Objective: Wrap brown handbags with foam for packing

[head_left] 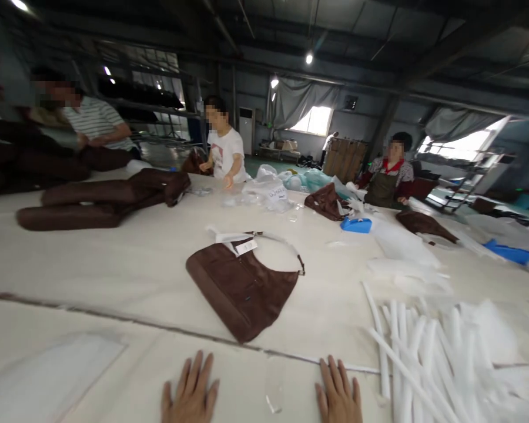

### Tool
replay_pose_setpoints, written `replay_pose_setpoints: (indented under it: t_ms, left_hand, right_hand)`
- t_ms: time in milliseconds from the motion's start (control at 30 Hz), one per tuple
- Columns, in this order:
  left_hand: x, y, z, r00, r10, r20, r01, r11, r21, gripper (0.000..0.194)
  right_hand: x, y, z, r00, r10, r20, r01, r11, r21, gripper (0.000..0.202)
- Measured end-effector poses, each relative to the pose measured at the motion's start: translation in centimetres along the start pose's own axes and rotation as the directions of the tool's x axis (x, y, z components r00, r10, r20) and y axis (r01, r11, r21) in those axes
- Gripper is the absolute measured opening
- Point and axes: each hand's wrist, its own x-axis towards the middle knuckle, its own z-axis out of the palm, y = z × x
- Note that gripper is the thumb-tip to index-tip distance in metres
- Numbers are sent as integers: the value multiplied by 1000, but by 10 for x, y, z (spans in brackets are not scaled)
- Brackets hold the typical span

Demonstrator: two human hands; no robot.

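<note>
My left hand point(190, 389) lies flat on the pale table point(132, 270), fingers spread, holding nothing. My right hand point(338, 390) rests flat in the same way farther right, also with nothing in it. Between them on the table is a strip of clear plastic point(274, 382). Just beyond both hands, a brown handbag point(247, 288) lies on its side, touched by neither. Its strap point(282, 242) arches away from me, partly wrapped in white, and a white tag point(245, 247) sits near its top edge.
White foam tubes point(417, 352) are heaped at right. A clear plastic bag point(35, 370) lies at left. Brown bags point(101, 200) are piled at far left. Plastic wrapping point(268, 191), another brown bag point(326, 202) and a blue piece point(356, 225) lie farther back. Several people stand around the table.
</note>
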Motion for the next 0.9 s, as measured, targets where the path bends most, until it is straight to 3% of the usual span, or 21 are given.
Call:
replay_pose_setpoints:
  t_ms: [167, 300, 400, 500, 600, 667, 767, 900]
  left_hand:
    - [-6, 14, -31, 998, -39, 49, 46, 989, -144, 61]
    - [7, 13, -40, 998, -32, 51, 39, 988, -151, 46]
    - [41, 16, -45, 999, 36, 28, -31, 985, -170, 42]
    - [90, 30, -56, 986, 166, -6, -163, 965, -205, 40]
    - [134, 44, -76, 949, 314, -31, -312, 920, -236, 41]
    - [149, 47, -87, 915, 401, -34, -397, 884, -247, 41]
    - [141, 44, -91, 853, 522, 2, -504, 824, -258, 39]
    - [79, 44, -67, 702, 708, 78, -666, 691, -280, 34]
  right_hand:
    - [-2, 2, -29, 989, -34, 142, 29, 999, 32, 55]
    - [-4, 5, -34, 985, -18, 170, 18, 1000, 7, 55]
    - [-5, 12, -23, 989, -19, 149, 18, 1000, 8, 54]
    - [-4, 16, -10, 991, -34, 126, 32, 999, 23, 52]
    - [-1, 8, -1, 999, 9, 50, -9, 1000, -3, 47]
    - [2, 0, 2, 999, 52, -7, -52, 998, -25, 45]
    - [4, -10, 3, 997, 73, -41, -73, 997, -21, 44]
    - [8, -11, 3, 996, 69, -55, -67, 997, 27, 45]
